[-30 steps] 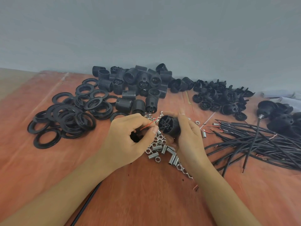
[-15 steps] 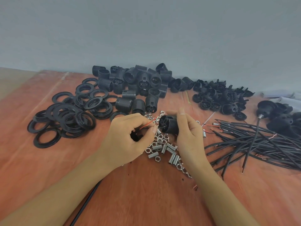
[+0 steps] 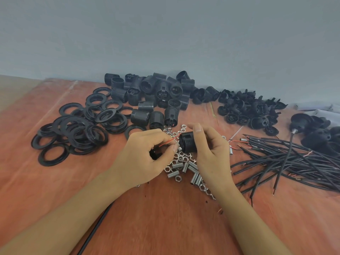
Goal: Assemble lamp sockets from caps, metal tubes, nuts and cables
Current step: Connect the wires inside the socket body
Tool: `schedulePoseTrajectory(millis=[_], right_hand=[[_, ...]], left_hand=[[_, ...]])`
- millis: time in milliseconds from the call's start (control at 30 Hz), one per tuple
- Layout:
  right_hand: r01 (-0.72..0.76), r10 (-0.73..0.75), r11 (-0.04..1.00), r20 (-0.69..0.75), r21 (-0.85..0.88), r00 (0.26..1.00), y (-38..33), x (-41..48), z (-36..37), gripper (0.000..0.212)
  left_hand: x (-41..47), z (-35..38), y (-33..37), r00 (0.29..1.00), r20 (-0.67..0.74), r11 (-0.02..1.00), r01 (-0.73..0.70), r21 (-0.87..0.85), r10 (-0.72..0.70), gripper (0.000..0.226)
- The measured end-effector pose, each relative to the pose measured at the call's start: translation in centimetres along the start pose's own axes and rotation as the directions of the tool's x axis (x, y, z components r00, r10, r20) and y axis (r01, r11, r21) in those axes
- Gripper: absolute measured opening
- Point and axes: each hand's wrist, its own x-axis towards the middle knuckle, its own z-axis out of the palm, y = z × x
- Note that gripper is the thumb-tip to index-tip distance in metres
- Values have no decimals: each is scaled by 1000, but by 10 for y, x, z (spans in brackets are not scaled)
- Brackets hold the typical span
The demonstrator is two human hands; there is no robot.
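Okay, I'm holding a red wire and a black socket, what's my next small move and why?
Probably ease the red wire into a hole in the end of the socket. Your left hand pinches the wire right beside that end while your right hand grips the socket.

Both bare forearms reach in from the near edge and converge toward the middle of the scene. The left forearm (image 3: 60, 219) comes from the near left corner, the right forearm (image 3: 253, 223) from the near right. The left hand (image 3: 145, 159) is curled with its back turned up, and its thumb and forefinger pinch a thin red wire (image 3: 166, 142) at their tips. The right hand (image 3: 213, 153) is just to its right, wrist bent, fingers curled round a black socket body (image 3: 187, 144) whose end faces the left hand. The hands are close together.
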Motion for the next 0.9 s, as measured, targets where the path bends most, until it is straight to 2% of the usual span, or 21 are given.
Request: schedulePoseTrajectory(millis=[400, 667, 900], right_hand=[[-45, 44, 998, 12, 46, 999, 2, -2, 2, 33], [-59, 62, 993, -28, 98, 998, 3, -5, 6, 28], [-72, 72, 992, -2, 102, 997, 5, -10, 17, 21]], left_hand=[[-2, 3, -5, 999, -13, 996, -50, 68, 51, 10], [-2, 4, -5, 998, -35, 998, -45, 50, 46, 10], [-4, 10, 1, 998, -59, 1000, 4, 12, -3, 9]])
